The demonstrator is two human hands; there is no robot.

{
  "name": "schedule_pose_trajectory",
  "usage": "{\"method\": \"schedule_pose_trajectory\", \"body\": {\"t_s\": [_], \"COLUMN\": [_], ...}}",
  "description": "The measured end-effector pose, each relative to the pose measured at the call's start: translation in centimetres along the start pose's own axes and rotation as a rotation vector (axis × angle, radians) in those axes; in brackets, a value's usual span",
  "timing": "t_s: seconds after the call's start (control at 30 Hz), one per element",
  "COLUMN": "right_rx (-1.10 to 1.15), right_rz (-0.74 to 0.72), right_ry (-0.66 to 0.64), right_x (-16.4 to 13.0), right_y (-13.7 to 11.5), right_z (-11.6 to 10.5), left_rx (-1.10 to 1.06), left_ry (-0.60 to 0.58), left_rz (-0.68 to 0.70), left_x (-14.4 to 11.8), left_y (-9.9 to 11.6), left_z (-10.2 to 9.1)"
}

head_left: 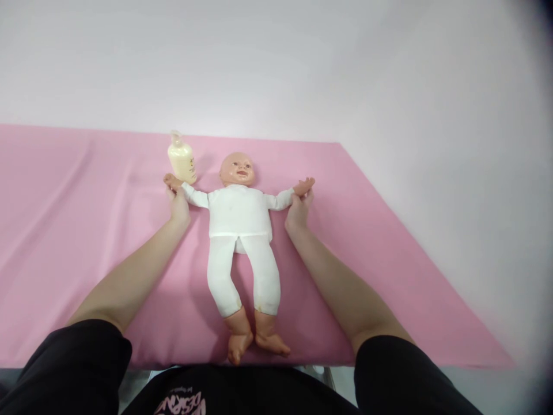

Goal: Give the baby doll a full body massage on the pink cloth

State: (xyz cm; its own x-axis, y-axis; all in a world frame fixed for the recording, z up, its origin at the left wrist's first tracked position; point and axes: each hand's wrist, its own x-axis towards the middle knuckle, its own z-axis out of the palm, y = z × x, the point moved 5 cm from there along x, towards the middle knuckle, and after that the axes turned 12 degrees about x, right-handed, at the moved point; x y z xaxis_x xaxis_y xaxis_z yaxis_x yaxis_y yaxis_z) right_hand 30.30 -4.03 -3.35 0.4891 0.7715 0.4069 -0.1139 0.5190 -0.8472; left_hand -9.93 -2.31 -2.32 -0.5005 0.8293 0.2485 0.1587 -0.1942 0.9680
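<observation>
Two hands are reaching out over the pink worktop (pixel 389 253), and both are lying at the doll's (pixel 239 230) wrists. My left hand (pixel 178 206) is holding the doll's arm just below its small hand; the fingers are wrapped around the wrist from beneath, though I cannot tell how tightly they are closing. My right hand (pixel 298 210) is doing the same on the other side, its fingers curling up against the doll's outstretched arm and touching its palm.

The doll is lying on its back in the middle of the worktop, head toward the far edge, bare feet nearly reaching the near edge. It is wearing a white top and white leggings, and its arms are spreading straight out to both sides.

A pale yellow bottle (pixel 182 160) with a clear pump top is standing upright near the far edge, just beyond my left hand and beside the doll's head, close to the doll's hand but whether touching it I cannot tell.

My black sleeves (pixel 78 363) are showing at the near edge.
</observation>
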Motion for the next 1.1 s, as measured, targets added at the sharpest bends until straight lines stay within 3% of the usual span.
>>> {"method": "schedule_pose_trajectory", "body": {"t_s": [0.1,0.2,0.4,0.53,0.67,0.77,0.9,1.1], "right_rx": [0.004,0.012,-0.103,-0.232,-0.371,-0.405,-0.359,-0.155], "right_rz": [0.052,0.013,-0.262,-0.322,-0.388,-0.407,-0.407,-0.302], "right_ry": [0.056,0.027,-0.286,-0.472,-0.706,-0.760,-0.676,-0.401], "right_x": [0.3,0.0,-2.5,-4.0,-5.1,-5.3,-5.1,-3.2], "right_y": [1.2,-0.2,-5.4,-6.0,-6.2,-6.3,-6.1,-5.4], "right_z": [-0.7,-0.1,3.3,4.7,6.0,6.2,5.7,3.8], "left_rx": [-0.047,-0.043,0.133,0.319,0.550,0.601,0.511,0.104], "left_ry": [0.035,0.028,-0.133,-0.279,-0.487,-0.579,-0.431,-0.145], "left_rz": [-0.068,0.014,0.434,0.684,0.885,0.972,0.842,0.407], "left_x": [0.4,0.1,-2.6,-4.8,-6.6,-7.3,-6.6,-2.6], "left_y": [-1.1,-0.3,4.2,6.1,6.6,6.7,6.7,3.8], "left_z": [-0.1,-0.1,0.7,1.7,3.3,4.0,3.1,0.7]}}
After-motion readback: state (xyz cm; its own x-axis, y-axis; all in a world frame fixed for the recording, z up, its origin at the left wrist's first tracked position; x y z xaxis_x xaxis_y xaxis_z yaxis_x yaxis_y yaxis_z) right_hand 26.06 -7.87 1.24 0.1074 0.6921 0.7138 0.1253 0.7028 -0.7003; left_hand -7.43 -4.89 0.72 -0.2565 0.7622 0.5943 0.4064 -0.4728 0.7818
